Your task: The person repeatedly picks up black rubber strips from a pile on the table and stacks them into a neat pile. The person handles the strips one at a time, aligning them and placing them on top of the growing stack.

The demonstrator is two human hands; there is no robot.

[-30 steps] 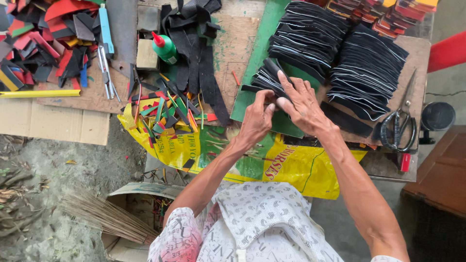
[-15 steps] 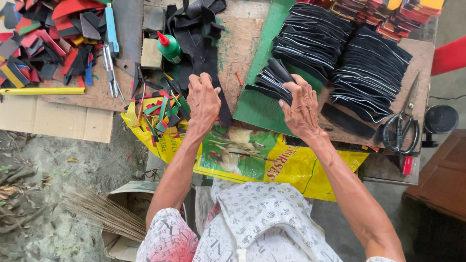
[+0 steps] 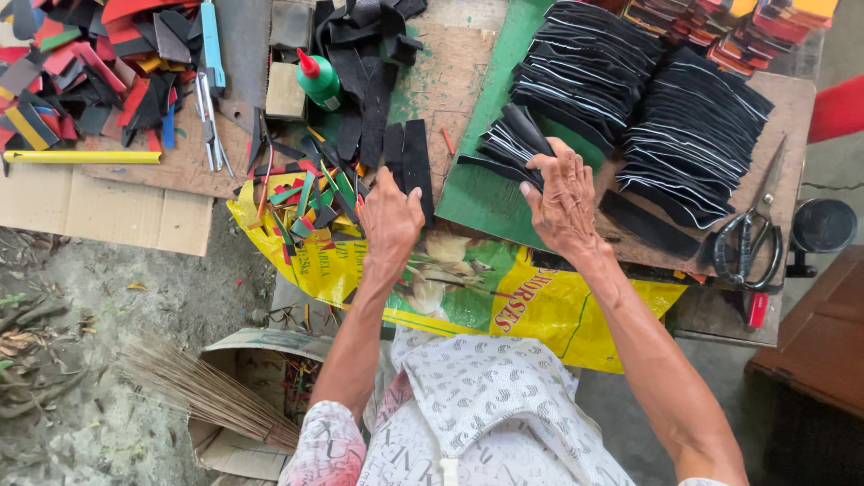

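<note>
Left hand point(image 3: 391, 216) has its grip closed on a black strip point(image 3: 417, 162) lying on the table point(image 3: 450, 81), right above the fingers. Right hand point(image 3: 562, 198) presses down, fingers spread, on a small fan of black pieces point(image 3: 513, 144) over the green mat point(image 3: 486, 193). Below both hands, a yellow sack point(image 3: 540, 306) drapes off the edge. Cardboard box point(image 3: 238, 396) on the dirt floor holds scraps.

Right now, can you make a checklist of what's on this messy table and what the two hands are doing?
Surface: wooden table with a green mat and a yellow sack hanging over the front edge.
Job's things: black strips at the left hand; black strip pile under the right hand.
Clutter: colourful scraps, green glue bottle, scissors.
Hands: left hand on a strip; right hand pressing the pile.
Cables: nothing seen.
Surroundings: broom, cardboard box.
</note>
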